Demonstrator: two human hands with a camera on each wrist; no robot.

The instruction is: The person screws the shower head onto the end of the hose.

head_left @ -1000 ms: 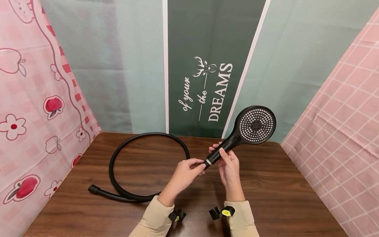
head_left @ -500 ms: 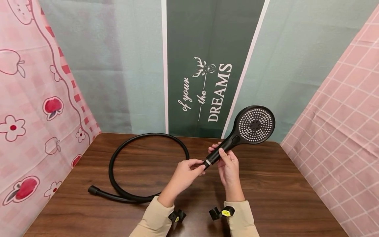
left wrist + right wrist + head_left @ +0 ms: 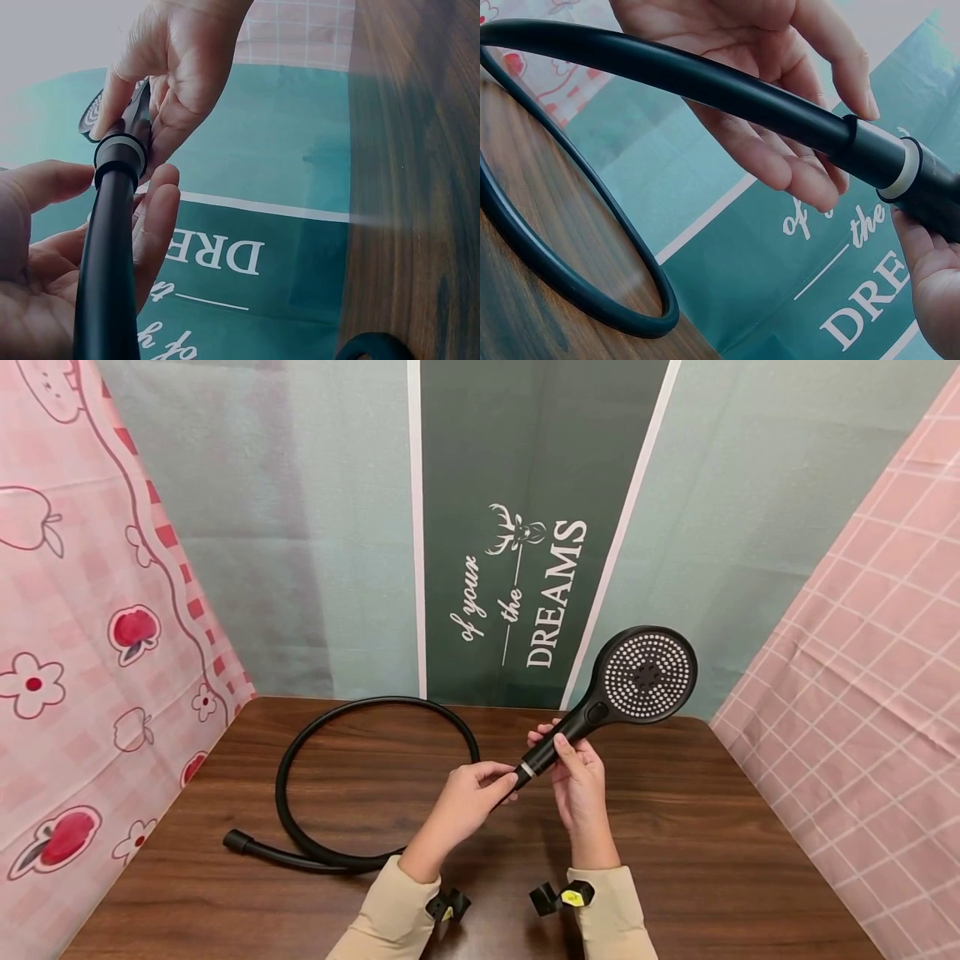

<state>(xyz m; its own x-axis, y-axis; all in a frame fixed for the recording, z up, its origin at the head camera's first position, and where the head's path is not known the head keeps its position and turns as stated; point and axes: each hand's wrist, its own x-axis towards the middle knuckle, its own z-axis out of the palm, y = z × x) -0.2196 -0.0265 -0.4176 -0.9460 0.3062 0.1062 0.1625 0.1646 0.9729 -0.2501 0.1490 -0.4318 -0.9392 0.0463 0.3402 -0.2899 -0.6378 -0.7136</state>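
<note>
A black handheld shower head (image 3: 648, 675) is held up over the table, tilted, its round face of white nozzles toward the head camera. My right hand (image 3: 583, 789) grips its handle, thumb across the front. At the handle's lower end, my left hand (image 3: 465, 802) has its thumb and fingers around the hose's end nut (image 3: 870, 154). A pale ring (image 3: 906, 169) shows between nut and handle. The black shower hose (image 3: 106, 262) runs back from the nut across the left palm, with the left fingers partly behind it.
The rest of the hose (image 3: 281, 785) lies looped on the wooden table (image 3: 712, 852), its free end fitting (image 3: 237, 840) at the left. A green cloth with lettering (image 3: 525, 460) hangs behind. Pink patterned cloths flank both sides.
My left thumb has drawn slightly back down and left at the hose nut, so more of the hose shows beneath it. The shower head and right hand stay nearly in place.
</note>
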